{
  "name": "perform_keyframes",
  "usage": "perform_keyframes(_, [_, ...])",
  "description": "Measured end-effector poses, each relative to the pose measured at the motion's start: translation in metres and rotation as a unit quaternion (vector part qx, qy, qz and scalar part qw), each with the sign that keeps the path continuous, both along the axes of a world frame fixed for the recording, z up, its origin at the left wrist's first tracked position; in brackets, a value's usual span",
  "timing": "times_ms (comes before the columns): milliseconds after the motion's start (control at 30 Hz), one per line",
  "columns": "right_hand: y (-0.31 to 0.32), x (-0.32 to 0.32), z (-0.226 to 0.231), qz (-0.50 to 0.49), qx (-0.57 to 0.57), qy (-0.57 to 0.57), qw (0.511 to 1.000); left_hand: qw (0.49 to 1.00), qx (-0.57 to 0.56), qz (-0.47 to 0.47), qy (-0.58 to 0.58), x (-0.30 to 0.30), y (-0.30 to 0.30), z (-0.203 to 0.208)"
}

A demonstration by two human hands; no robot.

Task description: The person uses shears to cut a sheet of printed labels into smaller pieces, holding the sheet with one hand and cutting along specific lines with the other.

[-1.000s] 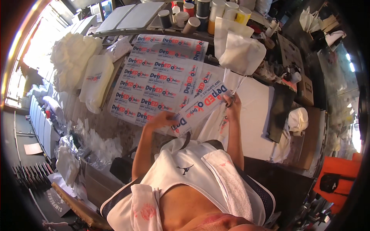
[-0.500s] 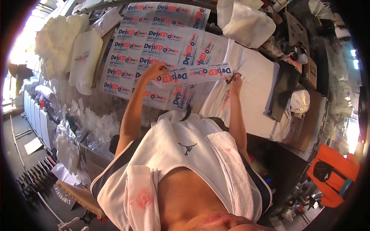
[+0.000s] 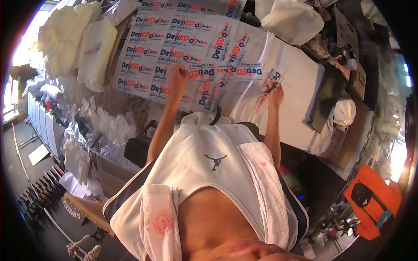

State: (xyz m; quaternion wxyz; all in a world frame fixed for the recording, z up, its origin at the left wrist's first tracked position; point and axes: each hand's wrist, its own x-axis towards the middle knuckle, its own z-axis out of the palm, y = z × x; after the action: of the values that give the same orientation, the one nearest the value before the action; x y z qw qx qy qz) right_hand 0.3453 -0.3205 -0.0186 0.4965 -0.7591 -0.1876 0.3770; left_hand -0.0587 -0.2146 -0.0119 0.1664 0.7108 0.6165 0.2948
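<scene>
My left hand [image 3: 177,75] is closed on the left end of a narrow strip of clear film printed in blue and red [image 3: 246,70]. That strip stretches rightward over large printed sheets [image 3: 143,52] with the same repeated pattern. My right hand [image 3: 276,95] is wrapped round a pair of dark-handled scissors [image 3: 271,88], its blades pointing up and away to the right. Beneath the right hand lies a white cloth [image 3: 294,113], spread flat; blue and red print shows beside the scissors. Whether that print is on the cloth or on loose film, I cannot tell.
White fabric piles [image 3: 65,43] stand at the far left, with crumpled clear plastic [image 3: 109,135] nearer. A dark flat panel [image 3: 324,102] and a rolled white bundle [image 3: 344,113] lie right of the cloth. An orange item [image 3: 374,200] sits at the lower right.
The strip now lies lower and flatter, closer to the sheets. My right hand with the scissors has moved slightly right, away from the strip's end. The whole view has shifted a little.
</scene>
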Motion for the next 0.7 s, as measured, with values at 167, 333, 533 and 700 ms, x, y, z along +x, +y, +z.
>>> perform_keyframes(167, [-0.044, -0.033, 0.021, 0.086, 0.082, 0.14, 0.983, 0.676, -0.48, 0.123, -0.546, 0.029, -0.074, -0.026])
perform_keyframes(333, [-0.052, -0.065, 0.026, 0.288, 0.035, 0.266, 0.919, 0.532, -0.471, 0.144, -0.689, 0.044, -0.066, -0.039])
perform_keyframes(533, [-0.045, -0.086, -0.001, 0.331, -0.079, 0.444, 0.829, 0.497, -0.511, 0.206, -0.671, 0.059, -0.038, -0.048])
perform_keyframes(700, [-0.038, -0.086, -0.011, 0.335, -0.064, 0.433, 0.834, 0.535, -0.506, 0.196, -0.648, 0.055, -0.043, -0.046])
